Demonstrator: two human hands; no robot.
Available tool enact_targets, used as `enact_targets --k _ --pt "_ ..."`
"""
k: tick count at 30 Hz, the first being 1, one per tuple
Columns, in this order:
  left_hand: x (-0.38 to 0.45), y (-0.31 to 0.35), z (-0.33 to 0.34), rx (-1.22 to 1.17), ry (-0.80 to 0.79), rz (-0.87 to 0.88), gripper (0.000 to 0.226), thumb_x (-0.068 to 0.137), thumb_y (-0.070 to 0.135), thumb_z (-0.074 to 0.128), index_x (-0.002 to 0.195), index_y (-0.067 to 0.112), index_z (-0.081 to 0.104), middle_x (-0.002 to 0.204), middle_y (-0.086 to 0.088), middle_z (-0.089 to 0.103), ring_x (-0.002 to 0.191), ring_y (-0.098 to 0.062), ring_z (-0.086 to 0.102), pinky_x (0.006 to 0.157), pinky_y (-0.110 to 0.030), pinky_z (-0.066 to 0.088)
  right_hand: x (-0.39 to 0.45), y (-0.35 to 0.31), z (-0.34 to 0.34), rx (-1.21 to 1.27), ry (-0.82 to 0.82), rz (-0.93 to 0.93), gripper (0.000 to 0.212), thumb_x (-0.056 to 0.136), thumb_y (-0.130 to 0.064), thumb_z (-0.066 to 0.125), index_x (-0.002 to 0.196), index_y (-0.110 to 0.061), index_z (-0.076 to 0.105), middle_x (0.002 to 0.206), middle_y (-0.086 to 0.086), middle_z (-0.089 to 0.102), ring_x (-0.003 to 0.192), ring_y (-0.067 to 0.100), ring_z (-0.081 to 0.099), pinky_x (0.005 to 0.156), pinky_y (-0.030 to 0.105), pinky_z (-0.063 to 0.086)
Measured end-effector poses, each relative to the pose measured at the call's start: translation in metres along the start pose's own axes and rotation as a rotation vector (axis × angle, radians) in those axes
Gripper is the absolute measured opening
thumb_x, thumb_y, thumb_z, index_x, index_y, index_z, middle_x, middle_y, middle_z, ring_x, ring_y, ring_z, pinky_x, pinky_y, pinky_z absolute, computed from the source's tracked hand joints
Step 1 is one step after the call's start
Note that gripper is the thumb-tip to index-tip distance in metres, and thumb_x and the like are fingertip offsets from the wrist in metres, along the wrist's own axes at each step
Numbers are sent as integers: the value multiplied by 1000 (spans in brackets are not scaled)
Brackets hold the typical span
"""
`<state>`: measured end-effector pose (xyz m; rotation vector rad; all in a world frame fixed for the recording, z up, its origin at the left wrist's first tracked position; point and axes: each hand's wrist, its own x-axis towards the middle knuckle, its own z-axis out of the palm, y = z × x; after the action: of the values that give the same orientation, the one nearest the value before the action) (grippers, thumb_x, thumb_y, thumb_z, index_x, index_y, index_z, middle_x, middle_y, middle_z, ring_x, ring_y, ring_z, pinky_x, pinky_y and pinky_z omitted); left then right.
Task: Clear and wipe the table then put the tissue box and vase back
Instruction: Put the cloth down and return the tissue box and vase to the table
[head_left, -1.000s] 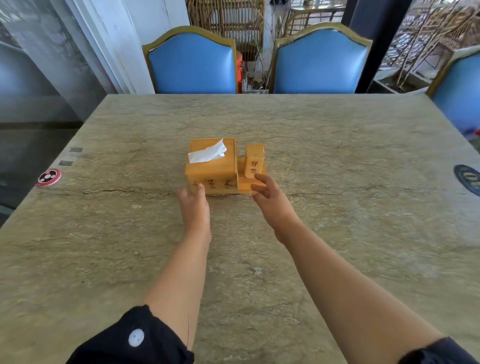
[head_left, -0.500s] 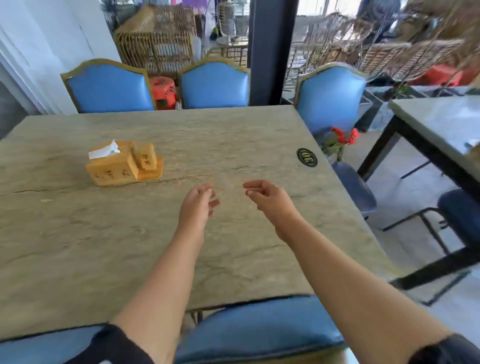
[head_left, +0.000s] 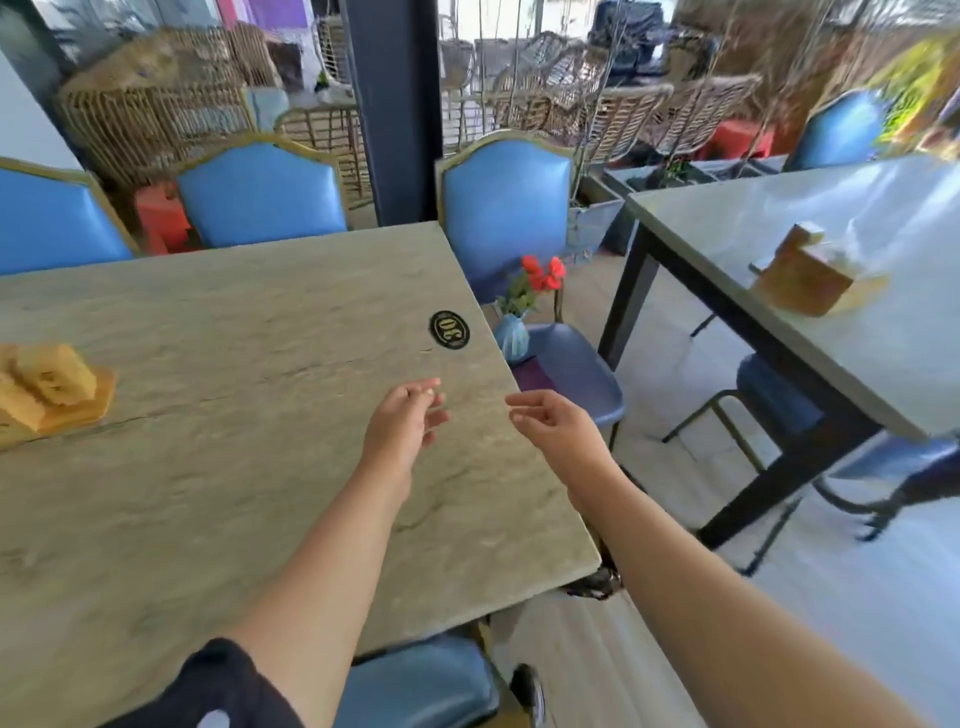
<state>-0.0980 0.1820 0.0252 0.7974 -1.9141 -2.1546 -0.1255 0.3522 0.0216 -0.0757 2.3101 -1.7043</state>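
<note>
The wooden tissue box (head_left: 47, 387) stands on the stone table (head_left: 234, 441) at the far left edge of view, partly cut off. A small blue vase (head_left: 512, 336) with red flowers sits on a blue chair seat (head_left: 571, 369) just past the table's right edge. My left hand (head_left: 405, 421) hovers over the table near its right side, fingers loose, holding nothing. My right hand (head_left: 556, 426) reaches out past the table's right edge toward the chair, fingers loosely curled and empty, a short way from the vase.
A black oval number plate (head_left: 449, 329) lies near the table's right edge. Blue chairs (head_left: 260, 195) line the far side. A second table (head_left: 831, 270) with its own wooden box (head_left: 805, 275) stands to the right, with a floor gap between.
Both hands have let go of the tissue box and swung right. The view has turned right, so the box slid to the left edge and the vase on the chair came into view.
</note>
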Motion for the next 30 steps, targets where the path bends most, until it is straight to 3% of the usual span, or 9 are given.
enact_targets --k 9,14,20,25,27,30 --pt "109 -22 123 -88 5 -26 21 97 13 45 97 26 62 97 2 67 80 -10 64 71 -27 43 141 45 -83 -47 14 67 22 92 -18 59 111 -28 63 98 -10 67 86 8 61 67 21 47" --pt "165 -28 182 -104 28 -55 20 98 14 45 98 27 60 102 2 66 89 -12 64 75 -26 46 219 63 -109 -58 -10 101 28 89 -19 64 115 -29 62 104 -11 64 96 6 60 79 20 43" --pt "231 -63 249 -96 153 -140 20 98 15 46 97 30 59 104 4 65 92 -10 63 77 -25 47 316 95 -138 -105 -93 115 40 87 -24 67 125 -29 55 118 -11 59 106 7 51 84 24 39" --pt "277 -99 294 -126 313 -186 21 99 13 44 99 29 58 106 3 64 99 -12 62 85 -29 48 397 146 -151 -126 -147 156 56 84 -28 71 134 -30 45 125 -8 52 112 8 48 77 22 43" --pt "299 -119 306 -128 372 -205 20 99 13 44 104 26 59 111 1 64 103 -14 61 90 -31 47 430 171 -150 -151 -182 162 64 82 -28 73 138 -29 41 132 -7 49 111 6 46 80 23 41" --pt "334 -148 317 -137 419 -229 22 99 12 43 113 21 57 116 -2 62 108 -16 59 92 -32 45 478 205 -138 -160 -243 163 76 79 -28 76 143 -28 35 142 -5 43 129 12 43 96 30 43"
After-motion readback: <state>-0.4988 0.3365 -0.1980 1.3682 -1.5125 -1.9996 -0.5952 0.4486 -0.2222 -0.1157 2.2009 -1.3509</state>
